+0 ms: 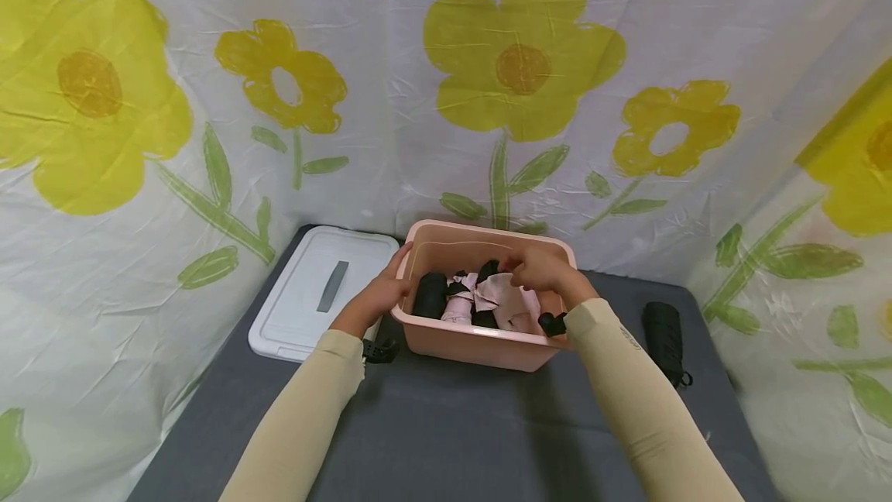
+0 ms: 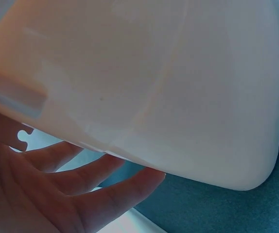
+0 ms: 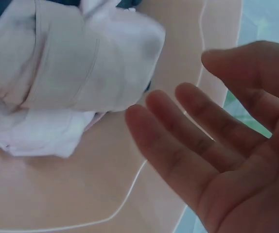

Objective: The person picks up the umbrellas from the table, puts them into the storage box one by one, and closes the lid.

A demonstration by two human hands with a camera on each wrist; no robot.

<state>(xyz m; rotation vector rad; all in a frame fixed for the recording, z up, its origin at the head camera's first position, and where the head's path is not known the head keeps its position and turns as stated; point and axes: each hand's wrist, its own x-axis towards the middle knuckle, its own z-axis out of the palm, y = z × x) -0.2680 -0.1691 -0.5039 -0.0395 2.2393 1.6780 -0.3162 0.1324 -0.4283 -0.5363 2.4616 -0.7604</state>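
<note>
A white lid (image 1: 300,312) is lying on the grey table (image 1: 446,440); to its right, the left hand (image 1: 376,297) is touching the left rim of the pink bin (image 1: 467,345), its visible fingers being nearly straight; within the bin, a dark roll (image 1: 430,295) is lying beside pale pink bundles (image 1: 516,304); over the bin's right part, the right hand (image 1: 547,268) is hovering loosely open, holding nothing, its fingertips being near one bundle; farther right, a black cylinder (image 1: 663,339) is lying on the table

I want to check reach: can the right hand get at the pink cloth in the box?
Likely yes: the box is open, and nothing shows between the right hand and the pink cloth.
</note>
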